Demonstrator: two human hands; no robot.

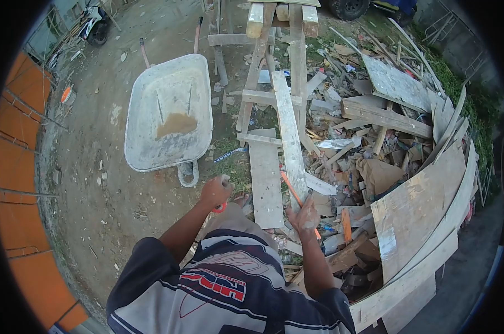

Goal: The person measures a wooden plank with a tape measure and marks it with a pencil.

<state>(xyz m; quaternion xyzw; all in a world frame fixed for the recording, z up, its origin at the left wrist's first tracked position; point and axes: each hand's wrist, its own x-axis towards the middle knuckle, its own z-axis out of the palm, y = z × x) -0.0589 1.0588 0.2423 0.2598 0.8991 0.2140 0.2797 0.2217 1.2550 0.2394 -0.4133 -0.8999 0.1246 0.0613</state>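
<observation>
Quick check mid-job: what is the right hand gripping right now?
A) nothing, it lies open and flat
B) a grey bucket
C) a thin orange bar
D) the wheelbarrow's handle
C: the right hand is closed around a thin orange bar that runs beside the long plank. The wheelbarrow stands apart, beyond the left hand, which is fisted next to a small red thing.
</observation>
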